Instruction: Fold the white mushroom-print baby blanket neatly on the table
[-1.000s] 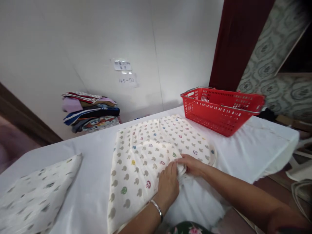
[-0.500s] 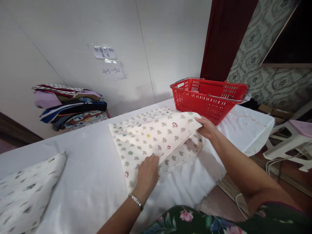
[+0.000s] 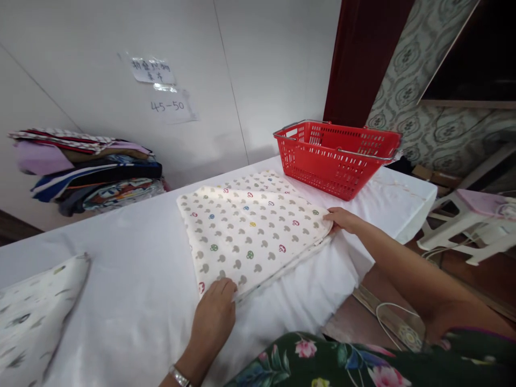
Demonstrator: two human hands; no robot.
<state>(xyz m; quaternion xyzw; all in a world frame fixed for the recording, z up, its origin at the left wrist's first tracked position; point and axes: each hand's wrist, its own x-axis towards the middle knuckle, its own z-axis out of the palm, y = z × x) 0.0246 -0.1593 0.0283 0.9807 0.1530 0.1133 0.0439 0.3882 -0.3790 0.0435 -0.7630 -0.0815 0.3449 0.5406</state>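
A cream cloth with small mushroom prints (image 3: 250, 231) lies folded on the white-covered table (image 3: 133, 279). My left hand (image 3: 213, 317) pinches its near left corner against the table. My right hand (image 3: 341, 219) grips the cloth's right corner, low over the table near the edge. The folded top layer lies flat over the layer beneath.
A red plastic basket (image 3: 334, 156) stands at the table's far right. A stack of folded fabrics (image 3: 84, 172) sits by the wall at the left. Another printed folded cloth (image 3: 32, 312) lies at the near left. A white plastic stool (image 3: 471, 220) stands on the floor to the right.
My right hand carried the cloth's corner out to the right and laid it down flat. My left hand slid back to the near corner. The view shifted right.
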